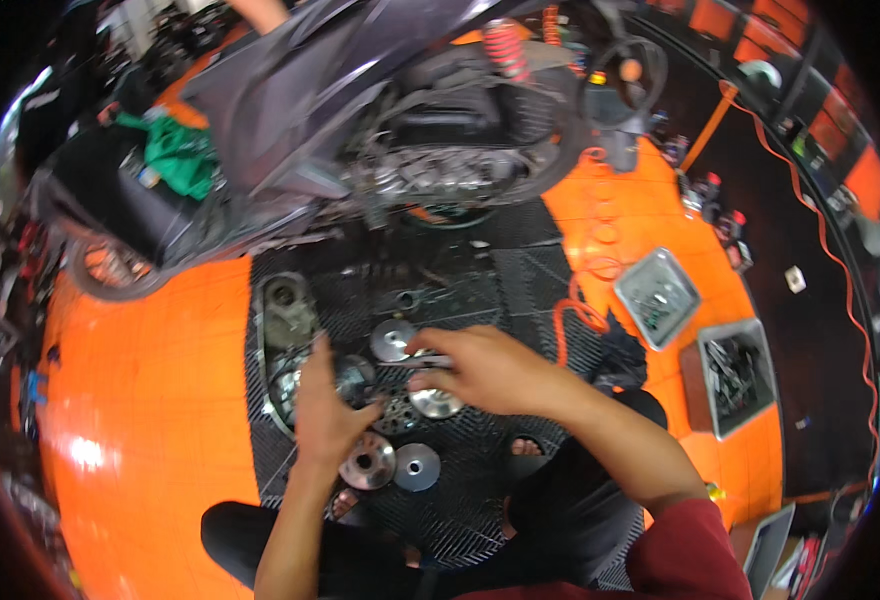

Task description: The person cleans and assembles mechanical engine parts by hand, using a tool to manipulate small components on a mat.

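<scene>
My left hand reaches over a dark round metal assembly beside the long metal casing, thumb and fingers apart. My right hand is curled around a thin silvery metal piece, blurred and partly hidden by my fingers. Just above it lies a silver disc. A shiny rounded disc is under my right hand. Nearer me, two discs with centre holes, a darker one and a flat silver one, lie on the black ribbed mat.
A dark scooter with a green cloth stands ahead. At right are a coiled orange hose, a tray of small parts, a bin of tools and a black bag. My knees frame the lower mat.
</scene>
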`<state>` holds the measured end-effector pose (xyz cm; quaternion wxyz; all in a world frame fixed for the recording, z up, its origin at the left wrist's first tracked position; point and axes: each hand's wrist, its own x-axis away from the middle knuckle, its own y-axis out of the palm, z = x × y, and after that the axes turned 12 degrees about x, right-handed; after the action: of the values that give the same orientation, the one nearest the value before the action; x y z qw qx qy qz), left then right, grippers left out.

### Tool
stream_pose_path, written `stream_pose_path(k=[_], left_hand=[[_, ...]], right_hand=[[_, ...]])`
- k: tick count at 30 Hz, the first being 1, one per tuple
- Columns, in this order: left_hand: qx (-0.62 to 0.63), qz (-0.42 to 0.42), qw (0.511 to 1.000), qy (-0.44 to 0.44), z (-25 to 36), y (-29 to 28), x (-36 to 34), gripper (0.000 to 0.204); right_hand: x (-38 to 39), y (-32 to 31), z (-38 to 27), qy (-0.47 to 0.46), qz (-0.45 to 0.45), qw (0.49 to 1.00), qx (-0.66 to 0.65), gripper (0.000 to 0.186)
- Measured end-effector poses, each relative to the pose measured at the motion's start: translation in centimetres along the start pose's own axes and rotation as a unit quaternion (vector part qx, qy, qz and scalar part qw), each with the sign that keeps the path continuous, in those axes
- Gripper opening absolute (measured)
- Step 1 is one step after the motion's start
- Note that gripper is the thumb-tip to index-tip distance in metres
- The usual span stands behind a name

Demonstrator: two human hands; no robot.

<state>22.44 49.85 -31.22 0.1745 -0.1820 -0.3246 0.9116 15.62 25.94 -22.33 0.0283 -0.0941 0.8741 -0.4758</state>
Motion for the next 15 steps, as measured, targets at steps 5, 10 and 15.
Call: stream_pose_path(k=[5, 10, 15], left_hand=[[0.007, -0.105, 0.991, 0.085, -0.4, 0.9, 0.3, 0.118], [0.022, -0.087, 0.991, 0.103, -2.3, 2.5, 0.3, 0.099], [0.642, 0.191, 0.661, -0.338, -8.2, 1.0, -0.7, 0.056]], right_hand=[[0.9, 1.9, 0.4, -0.022, 0.017, 0.999, 0.036, 0.042], [0.6, 2.7, -0.2, -0.006, 0.032, 0.999, 0.030, 0.042], [0.3, 3.7, 0.0, -0.088, -0.049, 0.994, -0.039, 0.044]])
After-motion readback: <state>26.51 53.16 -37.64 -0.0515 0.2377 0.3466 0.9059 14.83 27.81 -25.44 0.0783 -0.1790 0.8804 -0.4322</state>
